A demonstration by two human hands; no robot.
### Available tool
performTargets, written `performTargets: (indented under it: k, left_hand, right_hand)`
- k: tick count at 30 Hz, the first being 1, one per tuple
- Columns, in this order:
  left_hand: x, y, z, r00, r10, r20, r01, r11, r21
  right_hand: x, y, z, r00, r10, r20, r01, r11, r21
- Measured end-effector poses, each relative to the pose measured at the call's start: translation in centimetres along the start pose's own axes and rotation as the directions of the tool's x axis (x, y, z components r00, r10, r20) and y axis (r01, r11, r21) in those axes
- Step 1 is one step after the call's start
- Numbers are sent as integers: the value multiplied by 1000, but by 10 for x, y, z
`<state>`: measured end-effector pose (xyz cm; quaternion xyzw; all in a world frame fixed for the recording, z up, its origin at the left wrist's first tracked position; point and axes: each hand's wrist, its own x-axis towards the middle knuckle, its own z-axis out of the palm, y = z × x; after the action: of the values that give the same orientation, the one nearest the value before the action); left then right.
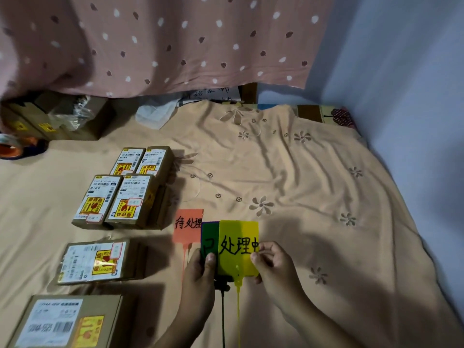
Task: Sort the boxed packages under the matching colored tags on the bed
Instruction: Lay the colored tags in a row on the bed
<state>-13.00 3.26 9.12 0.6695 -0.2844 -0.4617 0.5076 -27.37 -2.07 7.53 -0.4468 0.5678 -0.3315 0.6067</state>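
Note:
An orange tag point(187, 226) with black characters lies flat on the bed point(301, 172). Just in front of it my left hand point(200, 275) grips a green tag point(209, 241), thumb on its face. My right hand point(270, 262) pinches the right edge of a yellow tag point(238, 247) that overlaps the green one. Both tags are held above the sheet, their stems hanging down. Several brown boxed packages with white labels lie to the left: a block of them point(125, 189), one single box point(96, 261) and a larger box point(65, 322) at the bottom left.
A pink spotted curtain point(163, 41) hangs across the back. Larger cartons with clear plastic point(57, 116) stand at the back left, a tape roll point(15, 146) beside them. A blue wall point(414, 96) bounds the bed on the right. The sheet is wrinkled.

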Motion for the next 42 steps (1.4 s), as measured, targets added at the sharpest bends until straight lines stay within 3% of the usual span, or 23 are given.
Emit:
performTargets:
  k: [7, 14, 17, 21, 24, 26, 34, 42]
  left_hand:
    - [24, -8, -12, 992, -65, -112, 63, 998, -28]
    - [33, -16, -11, 989, -85, -119, 88, 996, 18]
    - [37, -20, -10, 989, -102, -107, 104, 994, 19]
    - [40, -22, -12, 988, -118, -99, 121, 992, 29]
    - [40, -23, -11, 988, -118, -96, 122, 992, 37]
    - [41, -23, -10, 988, -119, -99, 123, 992, 39]
    - [43, -24, -14, 985, -127, -117, 133, 990, 52]
    - [46, -26, -15, 984, -128, -124, 132, 991, 25]
  right_hand:
    - [59, 25, -21, 947, 15, -321, -14, 1000, 4]
    - [111, 56, -19, 943, 91, -320, -140, 981, -136]
    - [115, 68, -23, 951, 130, -281, -208, 940, -270]
    - [104, 71, -29, 977, 5, -213, -110, 868, -484]
    - [104, 82, -30, 984, -168, -64, 74, 704, -706]
    - [107, 89, -31, 983, -179, 34, 134, 581, -803]
    - [119, 81, -32, 979, -187, 85, 167, 487, -858]
    - [123, 84, -33, 972, -226, 69, 178, 507, -843]
